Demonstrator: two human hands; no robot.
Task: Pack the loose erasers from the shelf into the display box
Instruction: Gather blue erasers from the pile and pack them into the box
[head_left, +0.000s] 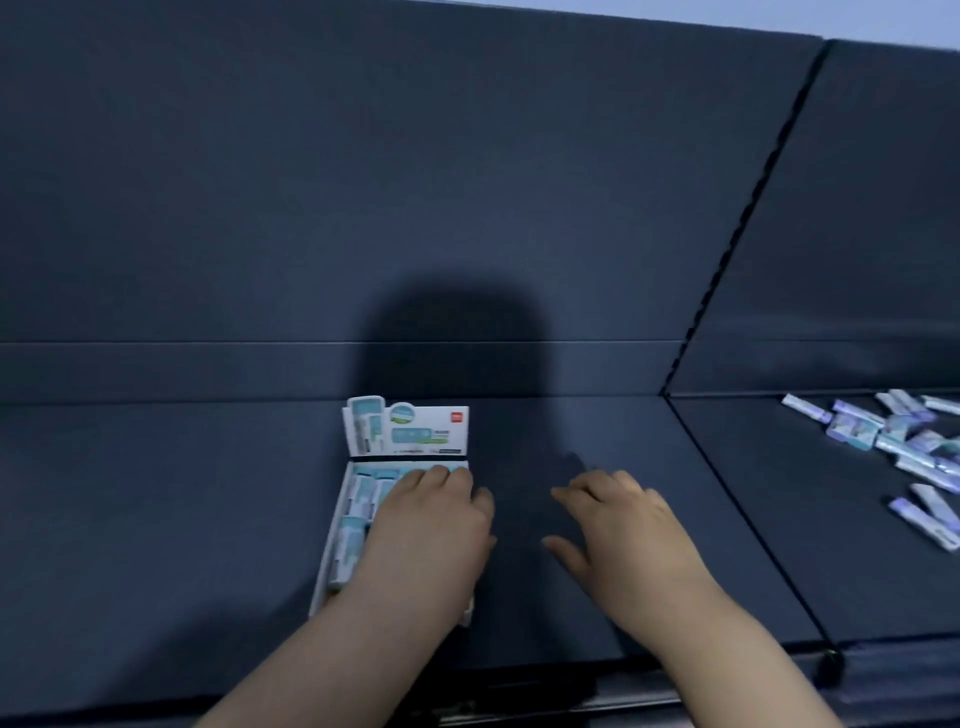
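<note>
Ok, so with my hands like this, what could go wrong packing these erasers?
1. Your left hand covers much of the display box, so the packed erasers under it may get pushed askew unseen.
2. The loose erasers lie far to the right, across the shelf seam. Reaching for them with the empty right hand could drag or tip the box.

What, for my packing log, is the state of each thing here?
Box: open, flap upright, holds erasers.
Packed erasers: lying side by side inside.
Loose erasers: scattered on shelf, far right.
Left hand: flat on packed erasers, holding nothing.
Right hand: open, empty, over shelf.
</note>
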